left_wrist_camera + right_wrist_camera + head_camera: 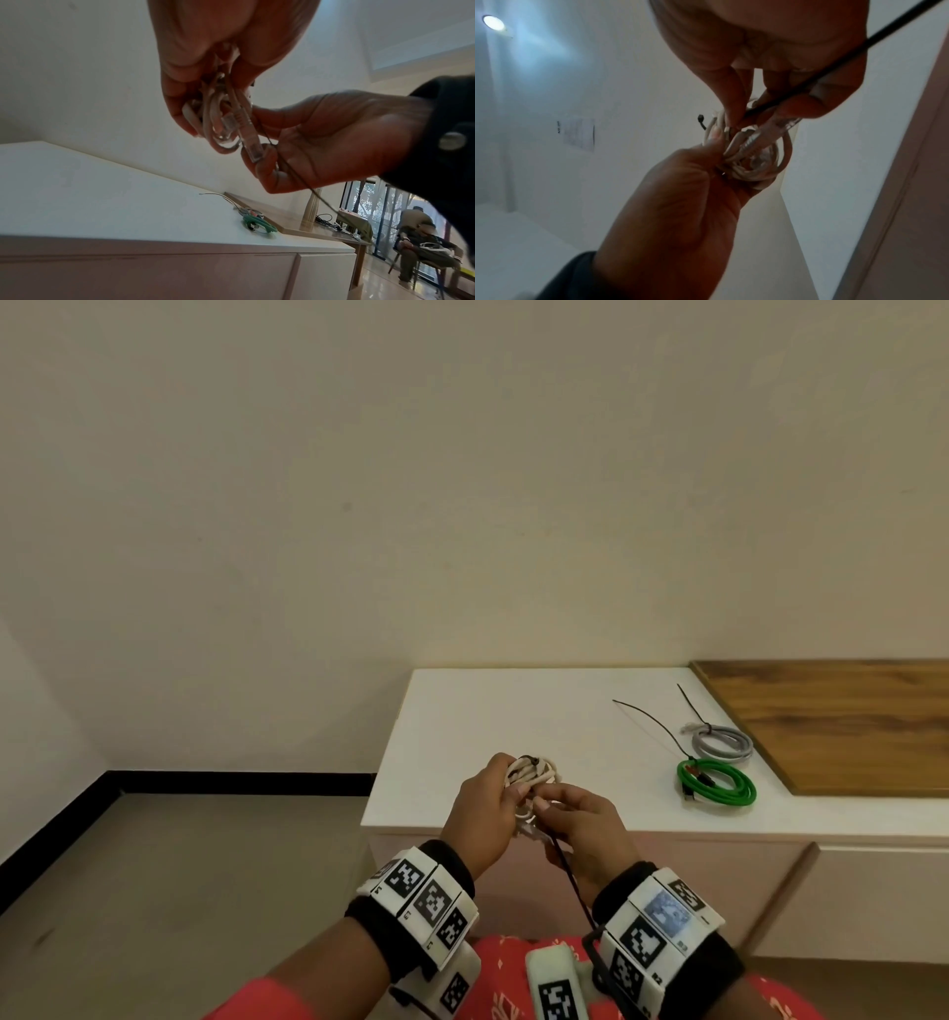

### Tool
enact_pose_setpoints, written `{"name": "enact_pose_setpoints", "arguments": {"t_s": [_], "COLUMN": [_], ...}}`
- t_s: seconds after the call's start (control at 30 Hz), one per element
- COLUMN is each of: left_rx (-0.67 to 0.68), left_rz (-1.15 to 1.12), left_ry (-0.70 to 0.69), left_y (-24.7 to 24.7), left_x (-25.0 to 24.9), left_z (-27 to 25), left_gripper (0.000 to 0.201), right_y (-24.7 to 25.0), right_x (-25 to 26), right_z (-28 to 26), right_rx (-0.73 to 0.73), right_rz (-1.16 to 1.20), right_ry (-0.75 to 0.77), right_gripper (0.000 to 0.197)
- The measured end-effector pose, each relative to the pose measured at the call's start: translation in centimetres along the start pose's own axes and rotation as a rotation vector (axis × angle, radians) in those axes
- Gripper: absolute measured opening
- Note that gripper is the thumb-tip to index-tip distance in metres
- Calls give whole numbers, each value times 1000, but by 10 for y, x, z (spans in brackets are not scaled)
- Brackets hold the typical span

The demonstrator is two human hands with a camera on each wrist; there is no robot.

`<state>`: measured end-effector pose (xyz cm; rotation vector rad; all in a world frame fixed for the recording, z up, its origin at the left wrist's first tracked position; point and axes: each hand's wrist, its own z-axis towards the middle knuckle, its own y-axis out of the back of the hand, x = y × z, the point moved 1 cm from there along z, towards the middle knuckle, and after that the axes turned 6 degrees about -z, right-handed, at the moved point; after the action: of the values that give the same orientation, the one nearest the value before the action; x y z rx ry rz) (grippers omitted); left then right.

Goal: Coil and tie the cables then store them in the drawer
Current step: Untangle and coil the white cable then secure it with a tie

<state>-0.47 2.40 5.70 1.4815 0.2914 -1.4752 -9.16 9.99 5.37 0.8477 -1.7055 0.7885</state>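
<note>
My left hand [485, 806] grips a coiled white cable [534, 773] above the front left of the white cabinet top [462, 711]. Its clear plug [250, 140] hangs out of the coil [754, 162]. My right hand [580, 819] pinches a black zip tie [572, 880] at the coil, and the tie's long tail [834, 58] runs back past my right wrist. A coiled green cable [719, 783] and a coiled grey cable [721, 742], each bound with a black tie, lie on the cabinet top to the right.
A wooden surface [842, 726] adjoins the white top on the right. Shut drawer fronts [873, 901] sit under the top. A bare wall stands behind and the floor [179, 891] lies to the left. A seated person [421, 247] is far off to the right.
</note>
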Motion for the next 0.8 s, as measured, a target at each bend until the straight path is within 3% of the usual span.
{"name": "enact_pose_setpoints", "arguments": {"t_s": [0.17, 0.27, 0.5, 0.57, 0.63, 0.67, 0.73, 0.8], "left_rx": [-25, -46, -71, -66, -50, -37, -12, -5], "left_rz": [38, 58, 50, 28, -6, -21, -49, -74], "left_ry": [8, 16, 33, 25, 23, 24, 15, -9], "left_y": [5, 10, 15, 15, 13, 12, 8, 5], "left_x": [4, 9, 13, 11, 9, 7, 3, 2], "left_z": [3, 6, 9, 9, 7, 6, 4, 3], "left_gripper": [26, 23, 14, 13, 13, 13, 15, 13], "right_y": [3, 7, 16, 17, 17, 18, 18, 16], "right_x": [1, -1, 4, 8, 14, 17, 22, 29], "right_z": [-10, -15, -31, -37, -41, -43, -42, -42], "right_rx": [48, 78, 146, 126, 81, 74, 95, 119], "right_rz": [-172, -207, -193, -252, -305, -326, -302, -193], "right_ry": [102, 156, 328, 443, 565, 611, 650, 610], "right_gripper": [13, 4, 36, 29, 8, 8, 17, 7]}}
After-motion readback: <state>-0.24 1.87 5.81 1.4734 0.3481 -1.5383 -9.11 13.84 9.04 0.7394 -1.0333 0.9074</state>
